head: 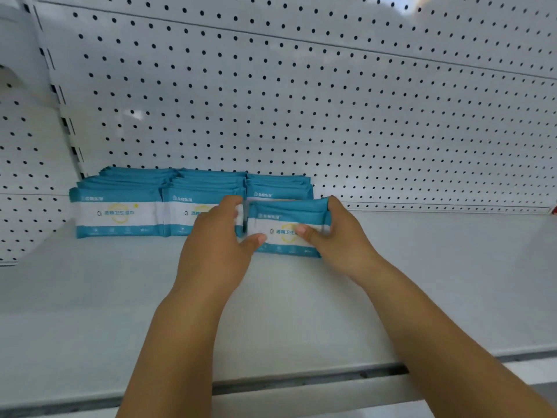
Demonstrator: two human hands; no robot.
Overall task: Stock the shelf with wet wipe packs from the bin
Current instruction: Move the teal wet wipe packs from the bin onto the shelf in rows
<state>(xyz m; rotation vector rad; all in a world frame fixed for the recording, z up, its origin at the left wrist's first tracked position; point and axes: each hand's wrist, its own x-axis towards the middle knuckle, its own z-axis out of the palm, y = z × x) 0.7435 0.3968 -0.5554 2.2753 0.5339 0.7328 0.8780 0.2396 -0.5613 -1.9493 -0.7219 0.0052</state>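
Blue-and-white wet wipe packs stand upright in rows at the back left of the white shelf (120, 282); the front left pack (117, 214) faces me. Both my hands hold a small bundle of wet wipe packs (286, 227) standing on the shelf, in front of the third row (278, 185). My left hand (215, 245) grips the bundle's left end, thumb on its front. My right hand (339, 236) grips its right end, fingers over the top, thumb on its front. The bin is out of view.
A white pegboard back panel (301, 101) rises behind the packs. A pegboard side panel (27, 176) closes the left end. The shelf's front edge rail (301, 384) runs across the bottom. Bare shelf surface lies to the right of the bundle.
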